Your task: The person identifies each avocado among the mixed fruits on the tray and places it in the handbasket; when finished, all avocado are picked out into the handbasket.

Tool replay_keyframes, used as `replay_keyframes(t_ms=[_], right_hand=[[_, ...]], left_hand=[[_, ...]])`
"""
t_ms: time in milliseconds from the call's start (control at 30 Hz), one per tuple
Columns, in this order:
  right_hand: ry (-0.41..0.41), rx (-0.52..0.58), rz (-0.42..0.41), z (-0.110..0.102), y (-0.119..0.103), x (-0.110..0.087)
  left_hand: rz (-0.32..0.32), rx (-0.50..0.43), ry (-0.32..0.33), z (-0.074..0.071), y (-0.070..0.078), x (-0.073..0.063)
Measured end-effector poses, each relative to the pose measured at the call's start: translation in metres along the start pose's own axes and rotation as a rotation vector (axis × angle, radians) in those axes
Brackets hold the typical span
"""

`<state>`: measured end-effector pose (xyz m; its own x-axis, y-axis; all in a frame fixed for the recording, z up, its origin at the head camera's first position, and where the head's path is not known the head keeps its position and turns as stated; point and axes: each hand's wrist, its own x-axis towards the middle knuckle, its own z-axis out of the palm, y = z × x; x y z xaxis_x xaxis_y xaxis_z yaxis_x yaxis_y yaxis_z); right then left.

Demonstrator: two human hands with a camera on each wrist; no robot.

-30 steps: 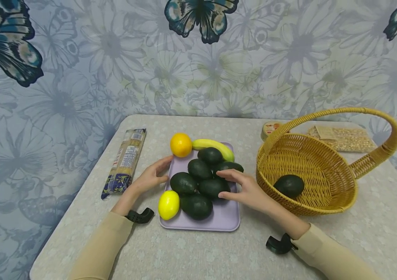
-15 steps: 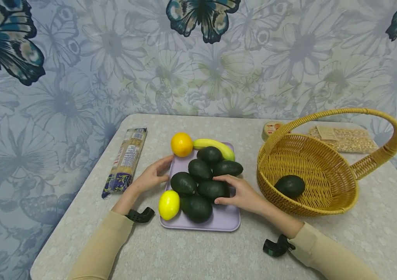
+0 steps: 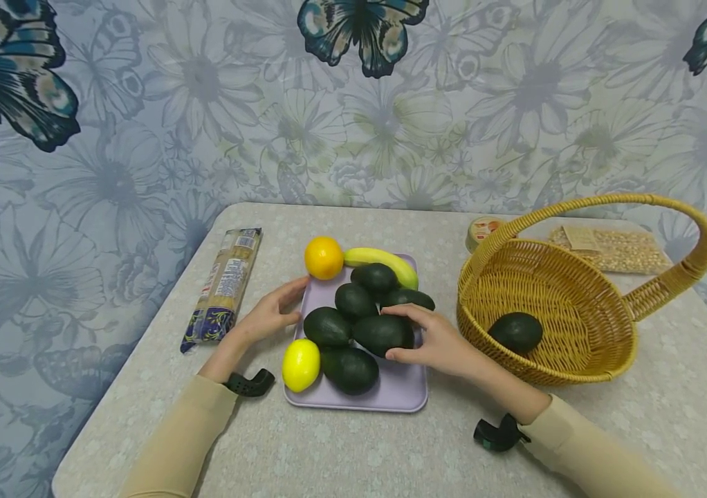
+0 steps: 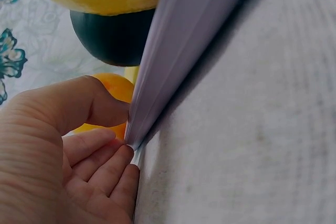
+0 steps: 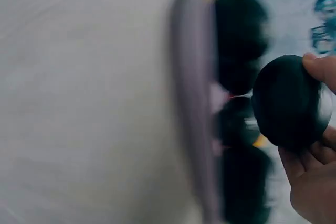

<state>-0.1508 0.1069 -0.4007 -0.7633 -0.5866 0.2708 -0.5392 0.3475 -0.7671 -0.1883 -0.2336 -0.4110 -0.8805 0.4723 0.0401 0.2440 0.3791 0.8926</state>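
A lilac tray (image 3: 393, 395) bears several dark green avocados, a lemon (image 3: 300, 365) at its near left corner and a banana (image 3: 373, 256) along its far side. My right hand (image 3: 437, 342) grips one avocado (image 3: 384, 335) between thumb and fingers; in the right wrist view this avocado (image 5: 287, 106) stands off from the tray, beside the other fruit. At the tray's left side, my left hand (image 3: 269, 315) touches the edge with thumb and fingertips, its fingers nearly straight. An orange (image 3: 324, 258) lies at the far left corner, beyond that hand.
On the right stands a wicker basket (image 3: 568, 297) with a tall handle, one avocado (image 3: 515, 332) inside. Behind it lie a small round tin (image 3: 484, 229) and a bag of dried kernels (image 3: 630, 250). A long packet (image 3: 223, 287) lies left of the tray.
My right hand has closed around an avocado at the tray's right side and shifted it slightly right. The left hand has stayed at the tray's edge.
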Motion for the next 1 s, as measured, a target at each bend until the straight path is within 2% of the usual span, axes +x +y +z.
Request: replay_keyframes(t_ms=[133, 267, 367, 500, 567, 700, 833, 1000], right_hand=[[-0.004, 0.030, -0.046, -0.028, -0.023, -0.003], [-0.014, 0.098, -0.132, -0.062, -0.040, -0.012], [-0.020, 0.106, -0.179, -0.089, -0.045, -0.022], [-0.005, 0.064, -0.181, -0.122, -0.045, -0.037], [0.016, 0.041, -0.151, -0.137, -0.041, -0.044], [0.061, 0.018, -0.028, -0.157, -0.026, -0.056], [0.057, -0.017, 0.098, -0.168, -0.007, -0.061], [0.035, -0.085, 0.198, -0.176, 0.006, -0.066]], left_hand=[[-0.003, 0.003, 0.001, 0.000, 0.000, 0.000], [-0.003, 0.005, 0.003, 0.001, 0.001, 0.000], [-0.004, 0.006, 0.004, 0.000, 0.001, 0.000], [0.001, 0.002, 0.002, -0.001, 0.001, -0.001], [0.004, 0.001, 0.003, -0.001, 0.001, -0.001], [-0.001, 0.006, 0.007, -0.002, 0.001, -0.001], [-0.003, 0.001, 0.008, -0.002, 0.001, -0.001], [0.007, 0.003, -0.001, -0.001, 0.000, 0.000]])
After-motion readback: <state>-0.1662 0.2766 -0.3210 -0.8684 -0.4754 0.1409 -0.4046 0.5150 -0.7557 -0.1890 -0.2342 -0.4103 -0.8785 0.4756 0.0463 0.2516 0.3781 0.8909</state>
